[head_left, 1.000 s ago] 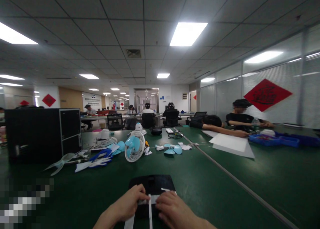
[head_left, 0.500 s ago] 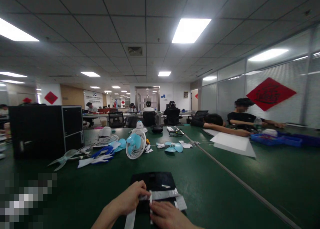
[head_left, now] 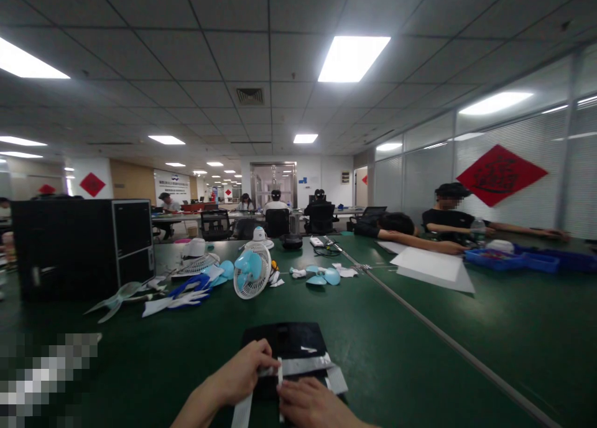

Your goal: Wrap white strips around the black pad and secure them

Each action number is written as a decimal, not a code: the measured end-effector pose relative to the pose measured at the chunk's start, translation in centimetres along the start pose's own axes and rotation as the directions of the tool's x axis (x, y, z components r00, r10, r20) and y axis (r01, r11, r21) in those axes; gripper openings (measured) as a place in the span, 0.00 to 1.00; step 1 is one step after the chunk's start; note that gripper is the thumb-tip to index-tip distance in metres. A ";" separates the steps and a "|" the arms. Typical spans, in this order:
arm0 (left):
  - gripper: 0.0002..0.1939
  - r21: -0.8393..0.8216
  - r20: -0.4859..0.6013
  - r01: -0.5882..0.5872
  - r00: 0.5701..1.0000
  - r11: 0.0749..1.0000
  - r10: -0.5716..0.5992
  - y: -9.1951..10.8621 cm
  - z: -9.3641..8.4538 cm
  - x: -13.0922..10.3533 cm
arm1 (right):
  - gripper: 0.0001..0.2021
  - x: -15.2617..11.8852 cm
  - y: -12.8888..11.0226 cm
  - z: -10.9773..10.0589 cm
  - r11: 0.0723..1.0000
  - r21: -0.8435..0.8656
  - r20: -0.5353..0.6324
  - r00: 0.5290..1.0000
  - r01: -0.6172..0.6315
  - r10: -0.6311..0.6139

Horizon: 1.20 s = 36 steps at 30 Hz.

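Observation:
A flat black object (head_left: 284,338) lies on the green table at the bottom centre. Across it runs a grey-silver band (head_left: 305,364), and a whitish ribbed flap (head_left: 336,379) sticks out at its right. A narrow white strip (head_left: 280,373) stands upright in the picture between my hands. My left hand (head_left: 245,369) pinches the strip's upper part from the left. The fingers of my right hand (head_left: 314,403) are pressed together on its lower part. Below my left hand hangs a pale ribbed strip (head_left: 242,410).
A black computer case (head_left: 69,247) stands at the left. Farther back are a small fan (head_left: 252,269), blue-white gloves (head_left: 180,296) and light-blue blades (head_left: 324,275). White sheets (head_left: 433,267), blue trays (head_left: 513,259) and a person resting on the table (head_left: 396,224) are at the right.
The view has shifted slightly. Both hands stay at the white strip with almost no movement. The seated person at the far right has stretched an arm farther right.

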<state>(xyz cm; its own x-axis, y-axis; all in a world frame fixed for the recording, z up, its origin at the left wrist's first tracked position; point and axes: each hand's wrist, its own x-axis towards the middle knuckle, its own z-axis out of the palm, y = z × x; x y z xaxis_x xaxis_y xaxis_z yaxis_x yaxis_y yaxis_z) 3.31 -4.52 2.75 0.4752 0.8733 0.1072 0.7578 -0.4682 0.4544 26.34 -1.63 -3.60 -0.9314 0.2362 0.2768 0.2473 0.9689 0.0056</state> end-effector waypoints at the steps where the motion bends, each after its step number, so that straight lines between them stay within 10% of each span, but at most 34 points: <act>1: 0.29 -0.001 0.000 -0.002 1.000 1.000 0.002 0.0 0.0 0.0 | 0.16 0.0 0.1 0.2 1.000 -0.015 -0.010 1.000 0.013 -0.013; 24: 0.28 0.043 0.009 0.019 1.000 0.999 -0.020 1.1 -0.4 -0.1 | 0.13 0.1 0.4 0.1 0.981 -0.149 -0.044 0.991 0.120 -0.128; 28: 0.28 0.034 0.018 0.014 1.000 0.999 -0.015 1.1 -0.5 -0.1 | 0.15 -0.3 -0.5 -2.8 0.996 0.055 -0.075 0.994 -0.074 0.078; 32: 0.27 0.009 0.021 0.019 1.000 1.000 -0.020 0.6 -0.3 -0.1 | 0.14 -1.2 -0.4 -6.1 0.904 0.138 -0.122 0.899 -0.405 0.422; 36: 0.25 -0.013 0.017 0.033 0.999 0.999 -0.033 0.3 -0.4 -0.2 | 0.13 -1.9 0.6 -7.2 0.872 0.121 -0.053 0.874 -0.474 0.483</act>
<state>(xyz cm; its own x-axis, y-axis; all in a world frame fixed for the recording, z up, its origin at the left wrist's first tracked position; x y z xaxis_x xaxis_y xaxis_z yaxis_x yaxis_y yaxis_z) 3.22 -4.78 3.18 0.4579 0.8856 0.0771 0.7672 -0.4375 0.4689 30.15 -2.06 2.82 -0.6804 0.6704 0.2960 0.6253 0.7417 -0.2424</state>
